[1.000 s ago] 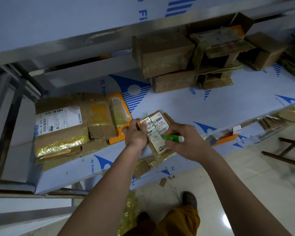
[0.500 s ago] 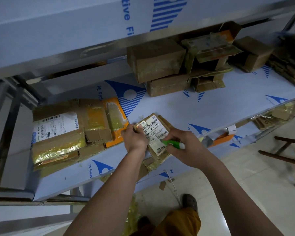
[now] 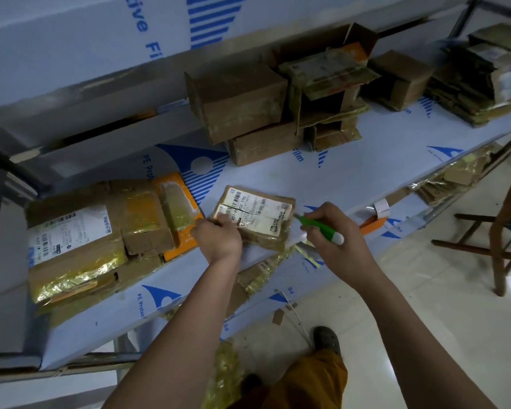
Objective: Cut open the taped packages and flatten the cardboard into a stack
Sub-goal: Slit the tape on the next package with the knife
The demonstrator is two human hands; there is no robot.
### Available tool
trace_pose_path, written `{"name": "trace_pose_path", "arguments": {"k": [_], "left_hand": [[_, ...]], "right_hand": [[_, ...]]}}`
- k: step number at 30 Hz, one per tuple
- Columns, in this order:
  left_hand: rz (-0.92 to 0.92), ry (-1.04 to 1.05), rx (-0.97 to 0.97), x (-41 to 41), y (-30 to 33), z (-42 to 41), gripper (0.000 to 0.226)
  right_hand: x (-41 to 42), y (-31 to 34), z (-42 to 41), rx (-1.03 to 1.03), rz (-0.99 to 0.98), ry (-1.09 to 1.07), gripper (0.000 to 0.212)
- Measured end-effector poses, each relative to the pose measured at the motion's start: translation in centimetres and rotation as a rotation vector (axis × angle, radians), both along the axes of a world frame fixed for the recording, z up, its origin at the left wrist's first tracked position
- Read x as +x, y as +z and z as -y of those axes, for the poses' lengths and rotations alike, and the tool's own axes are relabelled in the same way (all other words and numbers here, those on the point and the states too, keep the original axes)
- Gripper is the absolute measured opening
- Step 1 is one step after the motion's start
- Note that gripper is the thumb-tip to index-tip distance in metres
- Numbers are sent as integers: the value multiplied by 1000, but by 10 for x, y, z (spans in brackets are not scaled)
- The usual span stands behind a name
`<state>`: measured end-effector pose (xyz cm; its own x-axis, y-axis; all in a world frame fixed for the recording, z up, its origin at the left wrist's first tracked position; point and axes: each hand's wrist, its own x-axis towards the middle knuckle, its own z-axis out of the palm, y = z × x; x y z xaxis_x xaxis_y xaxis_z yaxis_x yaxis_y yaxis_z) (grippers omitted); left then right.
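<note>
Lying flat on the shelf (image 3: 351,178), the package (image 3: 257,215) sits between both hands. The left hand (image 3: 219,236) presses on its near-left corner, fingers curled over the edge. The right hand (image 3: 338,240), just beside its right end, grips a green-and-white cutter (image 3: 322,228) whose tip touches that end. The package is a flattish brown cardboard slab with a white barcode label, wrapped in glossy yellowish tape. A stack (image 3: 95,234) of flattened, taped cardboard lies to the left; boxes (image 3: 248,107) stand behind.
</note>
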<state>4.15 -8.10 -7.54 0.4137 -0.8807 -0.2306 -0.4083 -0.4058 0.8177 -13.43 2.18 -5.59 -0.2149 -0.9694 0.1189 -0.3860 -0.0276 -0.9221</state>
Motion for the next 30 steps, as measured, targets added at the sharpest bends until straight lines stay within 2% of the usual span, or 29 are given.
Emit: {"name": "trace_pose_path", "arguments": {"k": [2,4,7,9,12,15,20,23,30], "left_hand": [[51,-54,49,3,4,-6,45],[207,-145,58,4,12,-18,50],[593,-382,-224,5,15,-26,61],[703,-644,-395,3,16,-19,68],[680,-950,-360,1,16,-2,57],[758,-1091,-182,0,6,9,62],[759,-1100,-92,-2,-1,17,73],[727,-1104,-88,-2,0,18,88],[456,-1134,-93,7,7,22,88]], "right_hand": [[4,-6,2,-24,79,-112,7],[12,-11,6,-4,218,-187,7],[17,-17,14,-10,362,-259,18],[19,-16,19,-17,449,-300,21],[19,-19,26,-3,612,-345,9],[19,-22,29,-4,692,-371,8],[18,-31,37,-8,664,-371,14],[17,-36,42,4,649,-375,9],[20,-44,48,1,614,-381,7]]}}
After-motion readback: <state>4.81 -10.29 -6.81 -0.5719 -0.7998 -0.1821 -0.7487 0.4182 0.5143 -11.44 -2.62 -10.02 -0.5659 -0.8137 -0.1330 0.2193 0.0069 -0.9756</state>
